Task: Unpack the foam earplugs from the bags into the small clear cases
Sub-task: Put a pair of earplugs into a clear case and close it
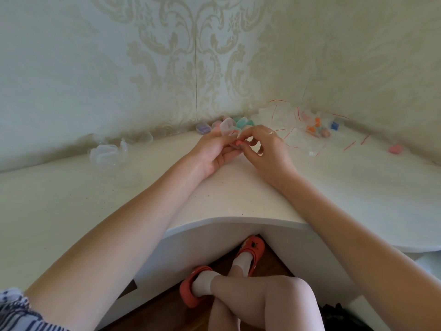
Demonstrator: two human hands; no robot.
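Over the middle of the white desk point(167, 192), the left hand point(210, 151) cradles a small clear plastic case point(227, 127), lid up. The right hand point(269, 149) pinches a pink foam earplug point(238, 142) at it (fingers nearly closed). Red-striped clear bags point(298, 132) crowd the far right corner.

A white, curved-edged surface point(214, 201) meets the patterned wall. At its left lie empty small clear plastic cases point(106, 152). Along the wall's foot sit closed cases holding pastel earplugs point(241, 121). To the right spread clear red-striped zip bags point(307, 130), and farther right a lone pink foam earplug point(396, 148).
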